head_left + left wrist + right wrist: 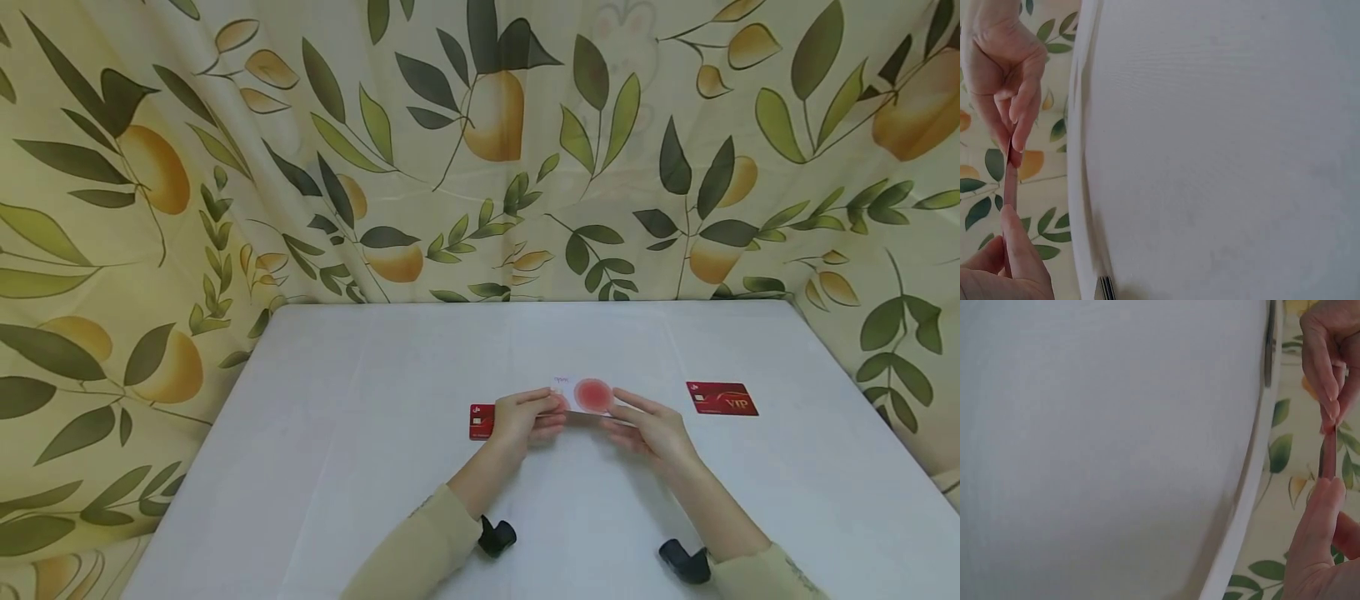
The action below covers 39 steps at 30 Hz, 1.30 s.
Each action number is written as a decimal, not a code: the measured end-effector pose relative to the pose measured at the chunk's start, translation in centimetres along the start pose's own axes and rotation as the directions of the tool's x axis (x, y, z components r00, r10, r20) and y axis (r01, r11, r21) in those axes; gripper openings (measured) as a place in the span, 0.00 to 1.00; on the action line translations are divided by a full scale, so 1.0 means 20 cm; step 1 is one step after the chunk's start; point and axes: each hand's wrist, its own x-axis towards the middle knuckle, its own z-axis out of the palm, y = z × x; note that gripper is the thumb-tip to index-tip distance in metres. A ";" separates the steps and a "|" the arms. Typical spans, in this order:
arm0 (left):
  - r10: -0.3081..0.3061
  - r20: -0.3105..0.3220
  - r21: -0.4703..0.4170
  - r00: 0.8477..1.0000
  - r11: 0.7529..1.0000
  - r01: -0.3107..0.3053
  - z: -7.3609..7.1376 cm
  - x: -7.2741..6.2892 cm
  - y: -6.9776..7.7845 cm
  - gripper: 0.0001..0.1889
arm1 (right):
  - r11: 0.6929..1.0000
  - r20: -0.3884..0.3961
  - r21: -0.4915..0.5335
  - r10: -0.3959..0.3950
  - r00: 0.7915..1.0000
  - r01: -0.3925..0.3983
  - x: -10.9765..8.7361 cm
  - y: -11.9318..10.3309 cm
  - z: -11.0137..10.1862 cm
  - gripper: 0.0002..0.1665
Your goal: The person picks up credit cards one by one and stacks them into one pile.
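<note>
Both hands hold a white card with pink-red circles (594, 396) over the middle of the table. My left hand (517, 421) pinches its left end between thumb and fingers. At the opposite end, my right hand (651, 427) grips with thumb and fingertips. The wrist views show the card nearly edge-on, as a thin reddish-brown strip (1011, 184) spanning the two hands. Behind the left hand lies a red card with a chip (480, 422), its right part hidden by that hand.
A red card marked VIP (722, 398) lies flat on the white table (360, 467), to the right of the right hand. Beyond the table's far edge hangs a leaf-and-fruit patterned curtain (480, 208). Black wrist devices (498, 536) sit at both sleeves.
</note>
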 end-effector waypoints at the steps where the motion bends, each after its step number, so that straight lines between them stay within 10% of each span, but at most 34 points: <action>1: 0.002 0.000 -0.002 1.000 1.000 -0.002 -0.02 0.00 0.01 0.14 | 1.000 0.004 -0.005 -0.002 1.000 0.002 0.00 0.00 0.02 0.35; 39: 0.013 -0.124 0.080 0.992 0.997 -0.003 -0.47 -0.12 0.07 0.18 | 0.992 0.046 -0.119 0.052 0.998 -0.046 0.11 0.15 0.45 0.27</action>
